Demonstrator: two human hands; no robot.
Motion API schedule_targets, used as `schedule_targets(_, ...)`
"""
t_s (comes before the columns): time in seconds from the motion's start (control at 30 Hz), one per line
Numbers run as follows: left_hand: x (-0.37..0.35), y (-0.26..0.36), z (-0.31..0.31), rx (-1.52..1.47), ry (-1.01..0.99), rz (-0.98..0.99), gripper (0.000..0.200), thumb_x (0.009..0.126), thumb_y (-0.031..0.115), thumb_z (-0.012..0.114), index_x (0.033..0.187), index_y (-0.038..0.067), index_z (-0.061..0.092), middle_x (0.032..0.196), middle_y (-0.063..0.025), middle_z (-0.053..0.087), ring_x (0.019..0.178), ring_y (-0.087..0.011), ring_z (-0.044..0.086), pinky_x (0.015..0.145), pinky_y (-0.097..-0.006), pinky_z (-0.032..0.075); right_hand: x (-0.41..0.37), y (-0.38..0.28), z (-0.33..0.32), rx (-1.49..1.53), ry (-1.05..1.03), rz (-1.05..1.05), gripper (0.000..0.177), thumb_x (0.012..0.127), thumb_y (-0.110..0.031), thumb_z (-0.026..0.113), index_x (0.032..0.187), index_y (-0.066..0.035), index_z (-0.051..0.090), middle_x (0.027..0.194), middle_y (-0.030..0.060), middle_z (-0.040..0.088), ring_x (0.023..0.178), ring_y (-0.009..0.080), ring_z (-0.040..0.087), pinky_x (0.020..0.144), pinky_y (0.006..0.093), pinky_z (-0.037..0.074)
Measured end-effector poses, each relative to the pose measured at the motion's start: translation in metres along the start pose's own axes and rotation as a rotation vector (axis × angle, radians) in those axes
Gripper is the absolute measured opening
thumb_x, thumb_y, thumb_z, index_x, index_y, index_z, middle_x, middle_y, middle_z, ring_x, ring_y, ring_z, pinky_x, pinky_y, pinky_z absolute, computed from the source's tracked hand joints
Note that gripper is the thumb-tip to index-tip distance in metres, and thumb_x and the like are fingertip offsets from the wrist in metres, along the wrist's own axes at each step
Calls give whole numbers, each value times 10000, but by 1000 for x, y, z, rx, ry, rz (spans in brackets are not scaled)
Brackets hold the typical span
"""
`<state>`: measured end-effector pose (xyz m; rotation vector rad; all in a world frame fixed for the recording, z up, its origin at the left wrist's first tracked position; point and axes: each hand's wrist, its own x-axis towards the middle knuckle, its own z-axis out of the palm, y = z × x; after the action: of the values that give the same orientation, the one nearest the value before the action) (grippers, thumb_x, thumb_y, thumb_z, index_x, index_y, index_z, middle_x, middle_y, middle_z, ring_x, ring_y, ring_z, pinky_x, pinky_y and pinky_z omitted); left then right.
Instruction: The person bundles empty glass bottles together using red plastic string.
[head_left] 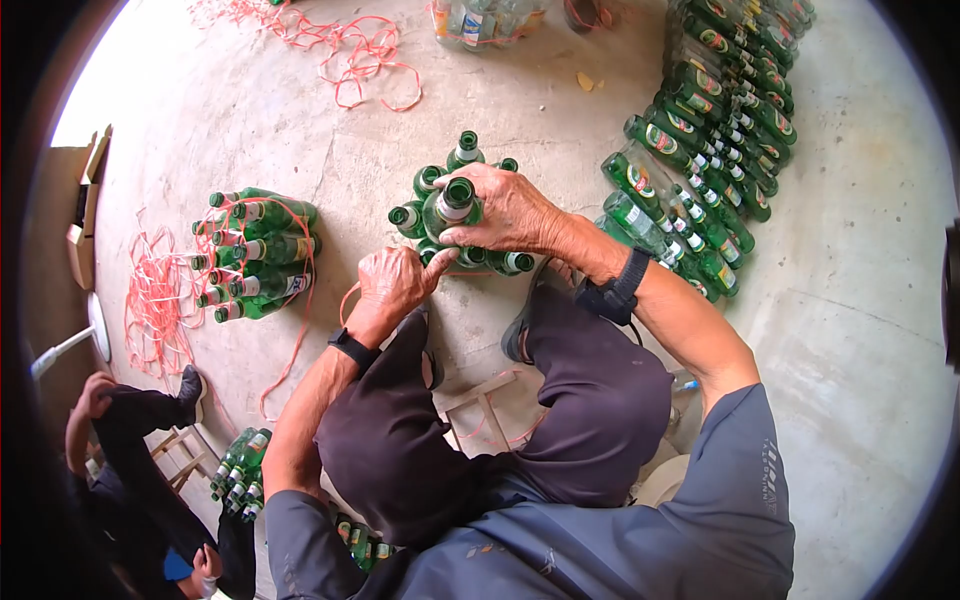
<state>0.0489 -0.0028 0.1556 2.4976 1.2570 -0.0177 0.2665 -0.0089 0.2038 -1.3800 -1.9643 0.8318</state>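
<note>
A cluster of green glass bottles (407,219) stands upright on the floor between my feet. My right hand (510,212) is wrapped round one green bottle (455,203), whose open mouth rises above the others. At the near left side of the cluster, my left hand (395,284) is closed, its thumb against the bottles. Pink plastic string (347,302) runs into that hand from the left, and a short stretch of it shows past the thumb along the near bottles. The bottles under my right palm are partly hidden.
A bundle of green bottles (262,250) tied with pink string lies to the left, beside a tangled string heap (155,310). Many bottles (690,160) lie stacked in rows on the right. Another person (150,480) sits at the lower left. Clear bottles (485,22) stand at the back.
</note>
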Motion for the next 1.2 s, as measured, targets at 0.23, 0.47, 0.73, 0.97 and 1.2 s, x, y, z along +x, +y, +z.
schedule_targets(0.23, 1, 1, -3, -48, -111, -83, 765, 847, 674, 456, 618, -24, 672, 579, -246, 591, 578, -385, 633, 554, -465, 495, -2, 3, 2, 51, -110, 120, 703, 659, -275, 814, 1257, -39, 530, 1145, 192, 608, 1037, 326, 612, 914, 381, 489)
schedule_targets(0.47, 0, -3, 7, -42, -98, -71, 708, 841, 634, 511, 587, -12, 652, 579, -233, 593, 569, -377, 632, 547, -462, 496, -9, -8, 16, -88, -99, 175, 780, 620, -448, 809, 1170, 3, 490, 1056, 235, 613, 990, 394, 605, 844, 439, 506)
schedule_targets(0.73, -3, -1, -2, -33, -57, -13, 651, 823, 606, 548, 594, 5, 655, 584, -213, 604, 562, -356, 640, 528, -442, 499, -6, -12, 21, -263, -118, 155, 645, 622, -451, 789, 1009, 2, 542, 890, 198, 626, 798, 371, 642, 691, 451, 531)
schedule_targets(0.97, -1, -5, 1, -50, -80, 13, 592, 781, 573, 594, 605, 11, 655, 595, -208, 609, 577, -356, 642, 543, -448, 503, -9, -11, 25, -265, -142, 128, 687, 625, -445, 809, 1027, 23, 506, 891, 237, 610, 757, 394, 640, 653, 457, 526)
schedule_targets(1.2, -1, -2, -1, -11, -86, -5, 549, 790, 532, 595, 598, 22, 656, 600, -203, 613, 565, -338, 640, 528, -434, 497, -12, -5, 14, -196, -154, 128, 827, 610, -478, 802, 1232, -27, 497, 1052, 196, 616, 907, 379, 629, 766, 457, 516)
